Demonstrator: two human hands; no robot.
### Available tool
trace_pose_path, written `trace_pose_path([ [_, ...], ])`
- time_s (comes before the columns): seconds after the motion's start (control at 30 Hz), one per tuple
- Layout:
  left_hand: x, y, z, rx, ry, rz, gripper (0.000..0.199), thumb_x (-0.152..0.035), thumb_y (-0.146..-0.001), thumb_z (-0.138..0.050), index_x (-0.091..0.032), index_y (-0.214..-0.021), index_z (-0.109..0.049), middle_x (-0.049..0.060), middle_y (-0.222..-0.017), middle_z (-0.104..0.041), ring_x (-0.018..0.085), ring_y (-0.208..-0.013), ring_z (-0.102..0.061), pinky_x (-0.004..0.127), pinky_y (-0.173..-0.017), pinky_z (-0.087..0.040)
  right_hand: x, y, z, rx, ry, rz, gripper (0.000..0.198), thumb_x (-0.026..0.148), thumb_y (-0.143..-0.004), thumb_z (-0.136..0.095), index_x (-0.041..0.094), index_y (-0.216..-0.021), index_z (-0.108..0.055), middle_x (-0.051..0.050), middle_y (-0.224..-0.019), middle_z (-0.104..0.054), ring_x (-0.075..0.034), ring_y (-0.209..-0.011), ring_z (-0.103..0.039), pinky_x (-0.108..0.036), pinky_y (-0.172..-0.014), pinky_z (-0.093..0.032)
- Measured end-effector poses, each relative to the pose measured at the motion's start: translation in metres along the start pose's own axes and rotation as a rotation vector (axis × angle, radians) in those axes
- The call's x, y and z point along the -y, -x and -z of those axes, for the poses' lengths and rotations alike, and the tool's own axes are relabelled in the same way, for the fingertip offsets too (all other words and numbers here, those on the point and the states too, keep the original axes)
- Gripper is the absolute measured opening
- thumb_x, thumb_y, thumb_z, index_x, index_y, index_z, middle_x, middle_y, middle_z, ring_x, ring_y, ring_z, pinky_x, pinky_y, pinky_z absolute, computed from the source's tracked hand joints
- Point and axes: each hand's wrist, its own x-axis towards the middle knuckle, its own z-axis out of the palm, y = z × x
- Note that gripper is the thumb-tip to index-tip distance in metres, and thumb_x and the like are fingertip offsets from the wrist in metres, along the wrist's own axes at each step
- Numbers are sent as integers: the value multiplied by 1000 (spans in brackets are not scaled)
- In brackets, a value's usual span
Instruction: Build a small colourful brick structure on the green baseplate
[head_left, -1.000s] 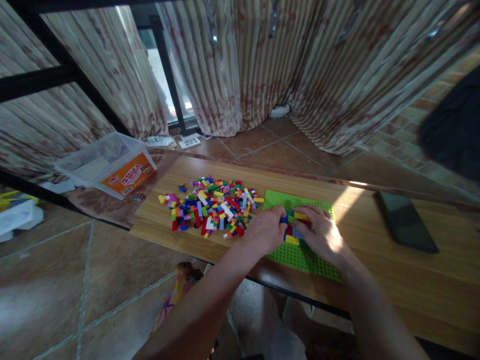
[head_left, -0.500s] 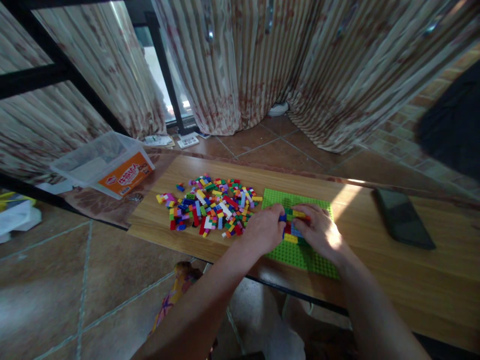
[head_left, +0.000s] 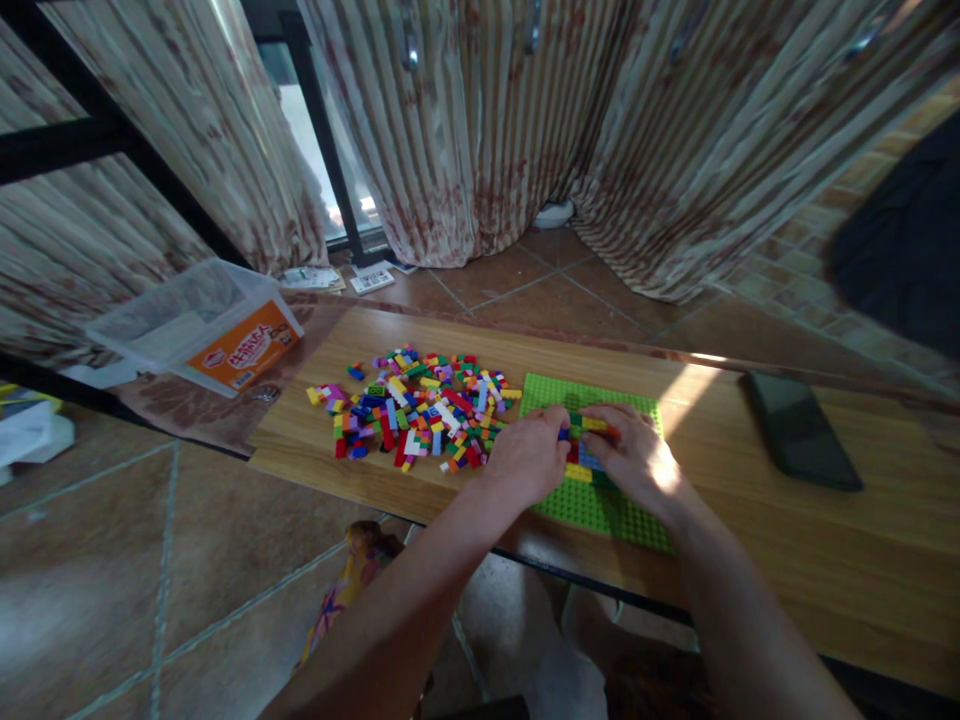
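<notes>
Between my hands, toy building bricks in yellow, red, blue and green stand joined on a green studded baseplate. My left hand is closed at their left side, its fingertips on a blue brick. From the right, my right hand curls over the bricks, with thumb and fingers closed around yellow and orange ones near the top. Its fingers hide part of the built bricks. Just left of my left hand, a pile of loose mixed bricks spreads over the wooden table.
A clear plastic bin with an orange label stands at the table's left end. A dark phone-like slab lies on the wooden tabletop at right. Long striped curtains hang behind, above a tiled floor.
The whole view has shifted very slightly. Both hands keep nearly the same grip on the bricks, and the loose pile looks the same.
</notes>
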Motion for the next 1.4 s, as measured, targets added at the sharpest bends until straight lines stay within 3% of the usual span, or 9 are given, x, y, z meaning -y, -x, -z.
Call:
trace_pose_path([
  [1.4,0,0,-1,-4,12,-6,20,-24,-89,-50,-21,-108,-52,5,-105,-65,21,-95,-64,35,-86,-52,6,2,2,-6,4,4,36,31,-79,-49,18,-105,-69,-13,-110,-66,-31,-105,-58,-52,-98,-42],
])
